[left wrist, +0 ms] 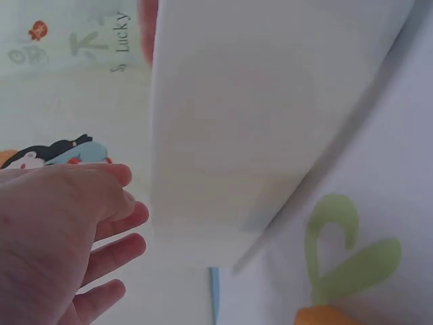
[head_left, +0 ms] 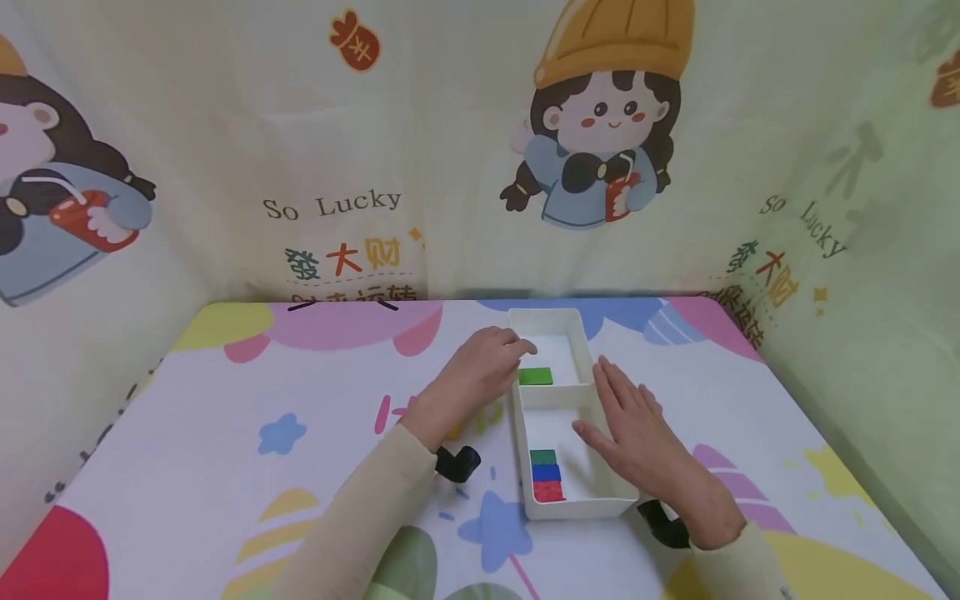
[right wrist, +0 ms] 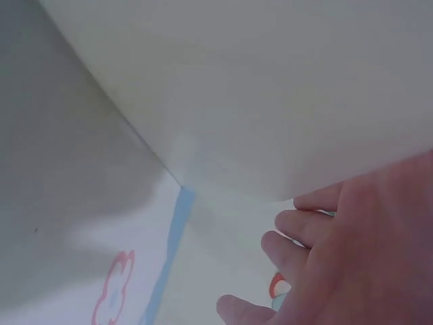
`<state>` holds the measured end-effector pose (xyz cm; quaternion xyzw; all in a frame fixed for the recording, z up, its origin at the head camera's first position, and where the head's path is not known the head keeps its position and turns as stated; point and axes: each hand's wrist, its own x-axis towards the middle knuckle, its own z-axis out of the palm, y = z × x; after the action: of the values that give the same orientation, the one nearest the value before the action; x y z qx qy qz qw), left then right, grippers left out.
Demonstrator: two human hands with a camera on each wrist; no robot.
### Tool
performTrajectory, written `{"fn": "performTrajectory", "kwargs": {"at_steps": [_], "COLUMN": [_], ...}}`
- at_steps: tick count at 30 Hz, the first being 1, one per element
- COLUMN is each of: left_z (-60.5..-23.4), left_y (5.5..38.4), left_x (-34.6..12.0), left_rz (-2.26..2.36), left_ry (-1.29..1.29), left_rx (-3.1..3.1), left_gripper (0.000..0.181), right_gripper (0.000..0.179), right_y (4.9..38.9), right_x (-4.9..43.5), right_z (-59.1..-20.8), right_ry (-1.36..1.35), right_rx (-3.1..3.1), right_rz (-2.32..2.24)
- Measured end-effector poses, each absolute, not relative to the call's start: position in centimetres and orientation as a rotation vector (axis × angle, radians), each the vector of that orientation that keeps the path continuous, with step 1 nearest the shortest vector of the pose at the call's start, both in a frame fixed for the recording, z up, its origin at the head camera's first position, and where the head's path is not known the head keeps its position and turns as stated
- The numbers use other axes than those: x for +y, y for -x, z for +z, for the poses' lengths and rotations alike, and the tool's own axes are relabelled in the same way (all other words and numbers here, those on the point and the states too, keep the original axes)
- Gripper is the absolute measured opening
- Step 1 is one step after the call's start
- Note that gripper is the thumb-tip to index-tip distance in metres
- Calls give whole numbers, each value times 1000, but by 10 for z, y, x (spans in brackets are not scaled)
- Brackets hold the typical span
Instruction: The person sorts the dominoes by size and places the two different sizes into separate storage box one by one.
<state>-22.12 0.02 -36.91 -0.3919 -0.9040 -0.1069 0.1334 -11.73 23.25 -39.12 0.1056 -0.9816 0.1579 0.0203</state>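
Note:
A white two-compartment box (head_left: pixel 521 433) stands on the table, its long side running away from me. One light green block (head_left: pixel 536 377) lies in the far compartment, by the left wall and the divider. In the near compartment's front left corner, a dark green block (head_left: pixel 543 457), a blue block (head_left: pixel 546 472) and a red block (head_left: pixel 548 492) form a row. My left hand (head_left: pixel 487 362) reaches over the far compartment's left wall with loosely bent fingers; nothing shows in them. Fairly straight, the fingers of my right hand (head_left: pixel 637 425) lie along the right wall, thumb over the near compartment.
A patterned cloth (head_left: pixel 292 375) covers the table. Printed curtains (head_left: pixel 465 167) rise behind the table's far edge and at both sides. Black wrist-worn pieces (head_left: pixel 457 463) show beneath both wrists. The box's outer wall (left wrist: pixel 257 122) fills much of the left wrist view.

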Motion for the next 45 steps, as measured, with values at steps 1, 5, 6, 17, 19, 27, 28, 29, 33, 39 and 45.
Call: {"fn": "performTrajectory", "kwargs": {"at_steps": [1,5,6,17,19,27,28,29,33,39,45], "left_z": [-370,-372,-372,-384,-386,-389,-389,-388,-389,-391,-393], "left_y": [220,212,211,192,190,185,185,186,189,192,191], "left_x": [-4,-19,-23,-68,-74,-104,-107,-109,-116,-118,-110], "left_rz": [-338,-436,-451,-464,-468,-563,-571,-572,-543,-534,-608], "left_ry": [1129,1084,1070,918,897,761,739,720,680,621,638], "left_rx": [-2620,-2638,-2644,-2708,-2717,-2824,-2834,-2838,-2876,-2952,-3027], "left_gripper": [29,28,29,27,27,27,27,26,27,28,28], "right_gripper": [88,88,88,84,84,82,82,82,83,83,83], "right_y": [117,117,117,117,118,120,121,121,121,121,120], "right_x": [232,230,230,226,226,221,221,221,224,226,227], "right_z": [-392,-395,-396,-398,-398,-400,-399,-398,-395,-392,-392], "right_ry": [-328,-326,-326,-339,-340,-341,-337,-332,-310,-316,-306], "right_rx": [-3047,-3049,-3045,-3042,-3031,-3057,-3050,-3044,-3044,-3038,-3054], "right_rz": [494,506,504,520,511,527,522,517,516,509,523]}}
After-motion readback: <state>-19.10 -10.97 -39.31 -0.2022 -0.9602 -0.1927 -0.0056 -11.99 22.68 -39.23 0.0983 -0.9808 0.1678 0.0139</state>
